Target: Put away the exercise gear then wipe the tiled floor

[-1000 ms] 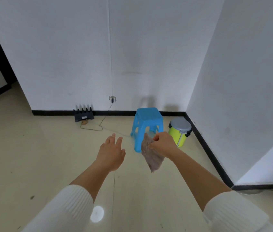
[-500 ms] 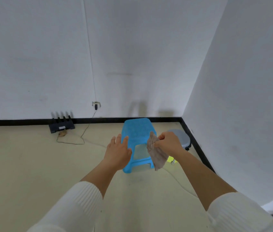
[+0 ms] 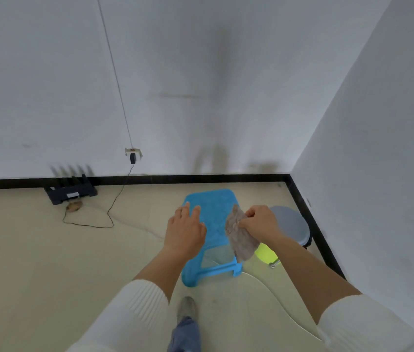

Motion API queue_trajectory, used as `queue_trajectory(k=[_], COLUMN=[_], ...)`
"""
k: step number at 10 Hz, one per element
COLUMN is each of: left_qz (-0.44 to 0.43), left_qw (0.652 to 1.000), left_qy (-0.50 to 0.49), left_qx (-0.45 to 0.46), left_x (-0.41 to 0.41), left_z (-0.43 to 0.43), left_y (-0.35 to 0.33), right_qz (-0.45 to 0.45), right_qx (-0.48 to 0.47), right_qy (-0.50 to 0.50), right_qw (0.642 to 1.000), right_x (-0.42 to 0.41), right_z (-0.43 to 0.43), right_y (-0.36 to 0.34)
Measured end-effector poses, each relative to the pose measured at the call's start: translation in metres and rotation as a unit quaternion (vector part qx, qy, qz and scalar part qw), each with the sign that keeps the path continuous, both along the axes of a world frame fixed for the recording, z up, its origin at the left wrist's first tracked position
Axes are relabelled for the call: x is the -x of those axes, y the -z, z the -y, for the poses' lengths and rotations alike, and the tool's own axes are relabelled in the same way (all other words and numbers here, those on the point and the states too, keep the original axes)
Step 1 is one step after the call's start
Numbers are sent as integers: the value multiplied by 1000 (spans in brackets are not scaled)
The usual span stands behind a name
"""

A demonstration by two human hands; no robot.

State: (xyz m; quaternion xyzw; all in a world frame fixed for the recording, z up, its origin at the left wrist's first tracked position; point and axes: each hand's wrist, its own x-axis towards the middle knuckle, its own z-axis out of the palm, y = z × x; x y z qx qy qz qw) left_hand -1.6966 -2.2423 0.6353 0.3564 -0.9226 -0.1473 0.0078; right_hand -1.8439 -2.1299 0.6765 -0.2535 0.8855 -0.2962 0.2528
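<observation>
My right hand (image 3: 262, 222) pinches the top of a grey-brown cloth (image 3: 240, 237), which hangs down in front of a blue plastic stool (image 3: 213, 207). Over the stool's left side hovers my left hand (image 3: 185, 228), fingers straight and holding nothing. The beige tiled floor (image 3: 35, 250) spreads out to the left and below. The stool stands near the room's corner, just ahead of my foot (image 3: 187, 307).
A yellow-green bin with a grey lid (image 3: 290, 224) stands right of the stool against the black skirting (image 3: 312, 224). A black rack-like device (image 3: 71, 191) sits by the back wall, with a thin cable (image 3: 109, 214) running from a wall socket (image 3: 132, 154). White walls close the corner.
I have stepped closer to the corner, so the stool and bin now lie right under my hands. Both hands kept their pose, the cloth still hanging from the right one.
</observation>
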Motion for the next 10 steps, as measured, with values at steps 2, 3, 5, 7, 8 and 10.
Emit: queue_trajectory(k=[2, 3, 5, 7, 8, 10], left_qz=[61, 72, 101, 96, 128, 146], left_qw=[996, 993, 985, 980, 972, 972], left_qy=[8, 4, -16, -60, -64, -33], left_qx=[-60, -95, -142, -165, -187, -183], left_x=[68, 91, 115, 131, 142, 169], left_z=[92, 116, 159, 181, 184, 169], left_y=[56, 82, 145, 219, 259, 313], right_qz=[19, 13, 60, 144, 163, 178], right_qx=[-48, -60, -66, -40, -44, -102], right_qy=[43, 63, 85, 62, 72, 114], right_qw=[998, 996, 992, 987, 983, 972], right_x=[68, 95, 128, 146, 166, 217], right_z=[77, 112, 180, 225, 227, 194], right_y=[45, 71, 159, 254, 298, 362])
